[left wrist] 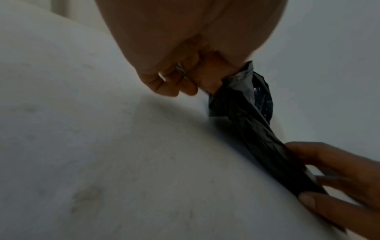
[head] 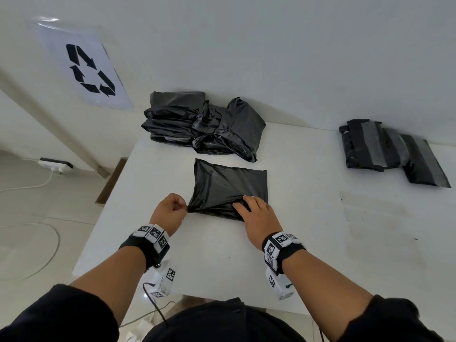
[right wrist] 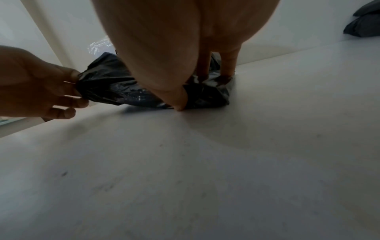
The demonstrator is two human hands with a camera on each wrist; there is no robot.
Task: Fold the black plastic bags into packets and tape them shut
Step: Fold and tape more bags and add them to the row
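White table (head: 320,230) against a white wall (head: 271,45) — faint scuffs and grey marks on its right side. Laminated recycling-symbol sheet (head: 86,67) stuck on the wall, upper left. Floor left of the table: white power strip (head: 55,165) with a white cable (head: 29,186) plugged in — brown board (head: 111,181) leaning at the table's left edge.

Count: 1 flat black bag (head: 230,186); 1 heap of loose bags (head: 202,125), number indeterminate; 1 taped-packet pile (head: 389,151); 2 hands.

recycling symbol on wall sheet (head: 84,67), no readable text
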